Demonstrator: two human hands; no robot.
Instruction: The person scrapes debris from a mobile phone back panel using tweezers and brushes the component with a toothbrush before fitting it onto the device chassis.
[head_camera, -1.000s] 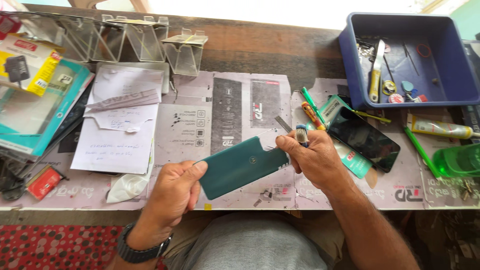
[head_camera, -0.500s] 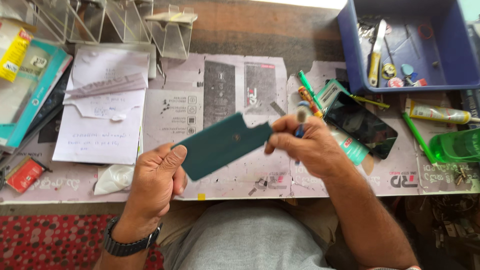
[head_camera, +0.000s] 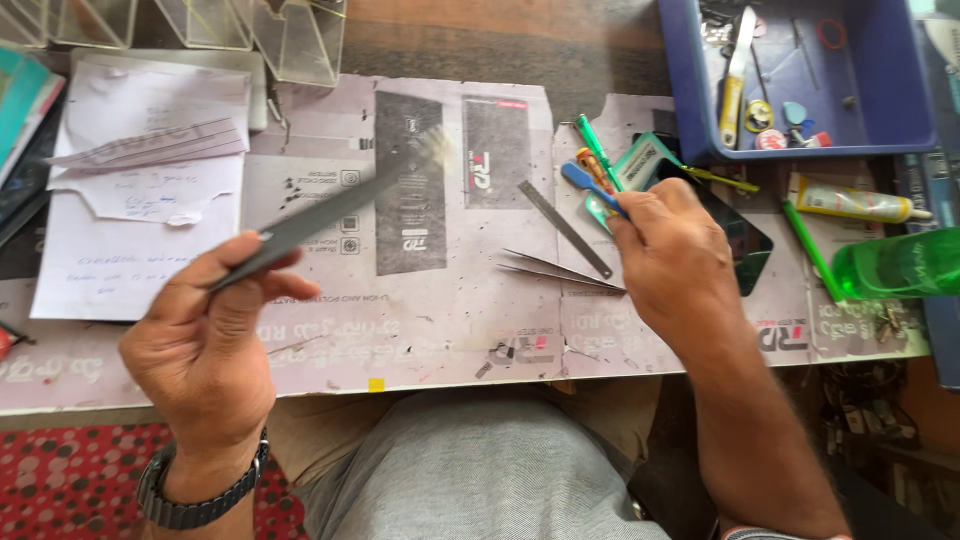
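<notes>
Left hand (head_camera: 205, 345) closed on a thin dark panel (head_camera: 320, 218) — seen edge-on and motion-blurred, raised above the tabletop (head_camera: 300, 370) and slanting up and away to the right. Thumb on top, fingers curled beneath. Wristwatch (head_camera: 195, 495) on the left wrist.

Right hand (head_camera: 675, 265) closed on a blue-handled tool (head_camera: 588, 185), handle end projecting from the top of the fist toward the upper left. Fist low over the right half of the tabletop, partly covering a dark phone (head_camera: 745, 240).

Just left of the right hand: tweezers (head_camera: 555, 270) flat on the printed cardboard sheet (head_camera: 420, 300), tips touching or nearly touching the hand; a narrow metal ruler (head_camera: 565, 230) lying diagonally above them.

Blue tray (head_camera: 690, 90) at upper right, holding a yellow-handled knife (head_camera: 735, 70) and small parts. Glue tube (head_camera: 855, 200) and green bottle (head_camera: 900, 265) at far right. Paper sheets (head_camera: 130, 190) at left, clear plastic stands (head_camera: 280, 35) along the far edge.
</notes>
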